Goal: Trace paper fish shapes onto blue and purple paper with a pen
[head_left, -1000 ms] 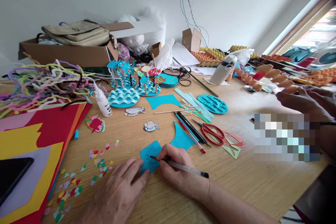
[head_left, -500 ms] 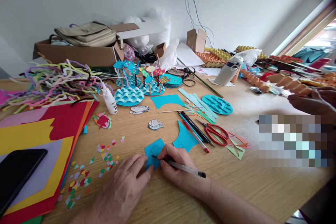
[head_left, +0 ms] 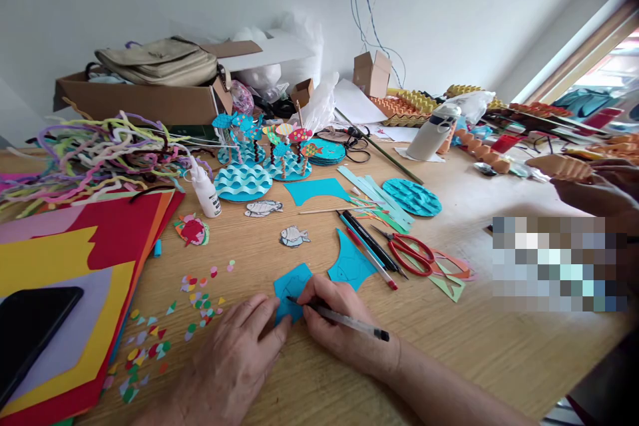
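A small piece of blue paper (head_left: 285, 311) lies on the table with a pencil-like outline drawn on it. My right hand (head_left: 344, 319) is closed round a pen (head_left: 344, 321) with a clear barrel and black end cap, its tip touching the paper. Fingers lying flat, my left hand (head_left: 239, 339) rests against the paper's lower left edge. Just beyond sits another blue paper piece (head_left: 349, 261) with a fish outline. Two grey paper fish (head_left: 293, 236) (head_left: 263, 208) and a colourful paper fish (head_left: 192, 230) lie farther off.
Red-handled scissors (head_left: 412, 251) and several pens (head_left: 374, 243) lie to the right. On the left are coloured sheets (head_left: 112, 239), a phone (head_left: 37, 333), paper confetti (head_left: 150, 346) and a glue bottle (head_left: 204, 192). A person's hands (head_left: 589, 190) hold an egg-carton strip at far right.
The view has shifted slightly. My pen tip stays on the blue paper with only a tiny shift. At the right, the other person's hands and carton strip have moved a little left.
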Available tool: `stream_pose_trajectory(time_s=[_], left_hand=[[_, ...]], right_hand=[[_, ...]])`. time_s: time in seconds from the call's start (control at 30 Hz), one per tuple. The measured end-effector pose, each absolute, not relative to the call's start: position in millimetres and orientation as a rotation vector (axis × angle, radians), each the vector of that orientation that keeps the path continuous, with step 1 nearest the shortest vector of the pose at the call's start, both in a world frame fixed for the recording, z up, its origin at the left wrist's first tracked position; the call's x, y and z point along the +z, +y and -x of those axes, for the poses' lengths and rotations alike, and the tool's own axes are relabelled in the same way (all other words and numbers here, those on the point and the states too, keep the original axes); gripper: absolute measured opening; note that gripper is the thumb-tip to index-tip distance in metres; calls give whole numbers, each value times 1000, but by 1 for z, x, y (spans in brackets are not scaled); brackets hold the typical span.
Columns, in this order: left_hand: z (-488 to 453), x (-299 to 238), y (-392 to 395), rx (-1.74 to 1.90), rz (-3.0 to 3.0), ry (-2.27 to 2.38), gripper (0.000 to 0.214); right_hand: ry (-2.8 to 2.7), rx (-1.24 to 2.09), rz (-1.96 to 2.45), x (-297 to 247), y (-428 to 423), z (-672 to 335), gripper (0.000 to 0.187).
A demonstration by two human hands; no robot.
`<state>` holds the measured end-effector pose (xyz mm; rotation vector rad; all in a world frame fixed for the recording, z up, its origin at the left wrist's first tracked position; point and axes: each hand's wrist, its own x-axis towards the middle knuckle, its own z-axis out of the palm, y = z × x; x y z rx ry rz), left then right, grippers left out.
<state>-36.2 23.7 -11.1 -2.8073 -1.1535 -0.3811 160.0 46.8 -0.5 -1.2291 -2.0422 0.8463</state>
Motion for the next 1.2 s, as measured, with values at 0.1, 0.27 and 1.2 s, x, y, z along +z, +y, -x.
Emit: stream_pose_trajectory(time_s=[0.1,0.27,1.2], left_hand=[[35,-12,24,-393,2791,-1156,43],[36,-11,25,-379,2779,-1129,41],[42,-16,27,-477,2674,-966,41]], right_hand=[[-2055,843,1226,1,47,-160,13],[-2041,846,1230,-1,47,-160,12],[-2063,260,873,21,39,-170,13]])
